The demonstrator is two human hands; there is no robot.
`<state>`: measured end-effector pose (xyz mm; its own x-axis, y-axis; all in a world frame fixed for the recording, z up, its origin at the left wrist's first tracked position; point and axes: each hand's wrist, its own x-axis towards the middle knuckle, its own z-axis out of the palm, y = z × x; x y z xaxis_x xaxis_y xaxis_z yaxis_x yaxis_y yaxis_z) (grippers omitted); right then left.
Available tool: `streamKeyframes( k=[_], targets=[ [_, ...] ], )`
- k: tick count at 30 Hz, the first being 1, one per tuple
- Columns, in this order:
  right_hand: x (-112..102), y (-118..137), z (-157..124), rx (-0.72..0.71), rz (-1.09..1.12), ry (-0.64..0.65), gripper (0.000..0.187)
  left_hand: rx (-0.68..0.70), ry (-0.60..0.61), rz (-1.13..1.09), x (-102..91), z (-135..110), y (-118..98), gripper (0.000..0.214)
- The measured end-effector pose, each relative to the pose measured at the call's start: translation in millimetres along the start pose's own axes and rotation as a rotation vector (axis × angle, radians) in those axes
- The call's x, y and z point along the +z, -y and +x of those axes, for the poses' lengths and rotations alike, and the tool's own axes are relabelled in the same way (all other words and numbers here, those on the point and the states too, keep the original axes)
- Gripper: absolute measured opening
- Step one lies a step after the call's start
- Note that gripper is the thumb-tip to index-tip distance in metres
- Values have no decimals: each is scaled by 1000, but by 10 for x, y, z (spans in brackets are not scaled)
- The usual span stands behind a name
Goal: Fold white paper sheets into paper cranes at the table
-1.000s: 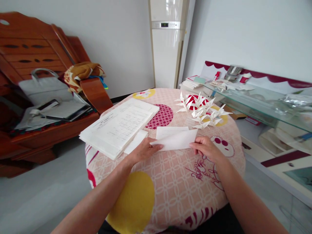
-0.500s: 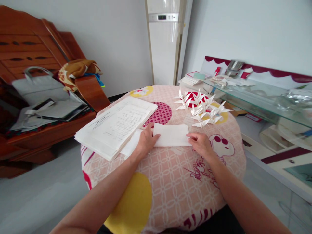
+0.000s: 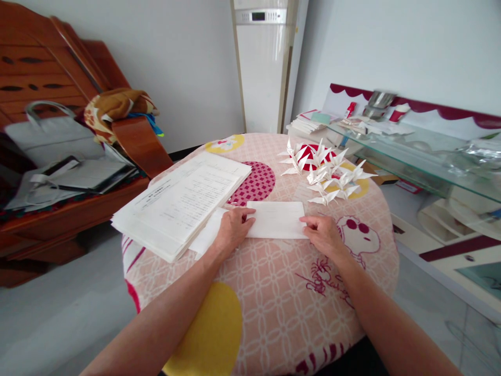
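A white folded sheet of paper [image 3: 276, 219] lies flat on the round table, its long side running left to right. My left hand [image 3: 236, 225] holds the paper's left end, with thumb and index finger on top of it. At the right end, my right hand [image 3: 321, 230] has its fingertips closed on the edge. Partly under my left forearm and hand is another white piece of paper [image 3: 209, 233]. Several white folded paper cranes [image 3: 329, 172] stand beyond my right hand.
A thick stack of printed sheets [image 3: 183, 201] lies on the patterned tablecloth [image 3: 274, 292] at the left. To the right stands a glass-topped cabinet [image 3: 422, 156] with odds and ends. A wooden bench [image 3: 136, 143] holds a bag and cloths.
My left index finger has come from the paper's far left corner onto its top. The paper stays between both hands. The whole view has shifted slightly.
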<state>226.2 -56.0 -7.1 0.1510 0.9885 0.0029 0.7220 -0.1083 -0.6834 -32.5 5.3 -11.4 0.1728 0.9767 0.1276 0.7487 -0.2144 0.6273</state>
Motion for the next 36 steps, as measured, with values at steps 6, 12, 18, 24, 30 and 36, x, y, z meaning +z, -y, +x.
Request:
streamKeyframes(
  k=[6,12,18,24,30,36],
  targets=[
    [-6,15,-23,26,23,-13,44,3,4,4,6,-2,1,33],
    [-12,25,-45,25,48,-22,44,3,18,33,0,8,-9,33],
    [-11,29,-36,19,17,-21,44,-2,21,23,-5,13,-21,34],
    [-9,53,-46,46,-6,-33,44,-24,29,17,0,14,-26,35],
    [-9,40,-60,25,5,-41,43,-10,27,20,-2,13,-30,35],
    [-18,64,-60,56,-3,-34,44,-77,32,-39,15,44,-22,35]
  ],
)
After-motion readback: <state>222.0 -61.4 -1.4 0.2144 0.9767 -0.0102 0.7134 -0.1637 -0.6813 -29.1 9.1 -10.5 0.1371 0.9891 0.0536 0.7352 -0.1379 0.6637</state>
